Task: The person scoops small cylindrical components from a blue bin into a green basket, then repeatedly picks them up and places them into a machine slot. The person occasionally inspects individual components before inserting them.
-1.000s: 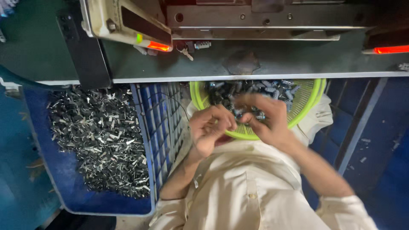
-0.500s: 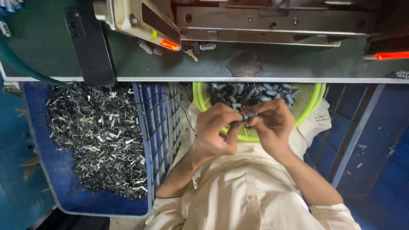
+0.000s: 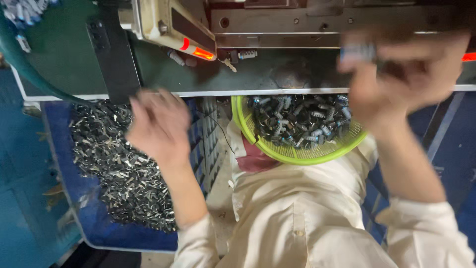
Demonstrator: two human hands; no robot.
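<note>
My left hand hovers blurred over the blue crate, fingers loosely spread above the pile of small grey metal pieces; I see nothing in it. My right hand is raised at the green bench's edge, blurred, pinching a small dark part with a pale tip. A lime-green mesh basket rests on my lap below it, full of small dark and silver parts.
A cream machine housing with a lit orange-red lamp and a grey metal bar sit on the bench. A black upright plate stands at left. Blue frame members run down the right side.
Both hands were together over the green basket working a small part. They have since split: the left swung out over the blue crate, the right rose toward the bench with the part.
</note>
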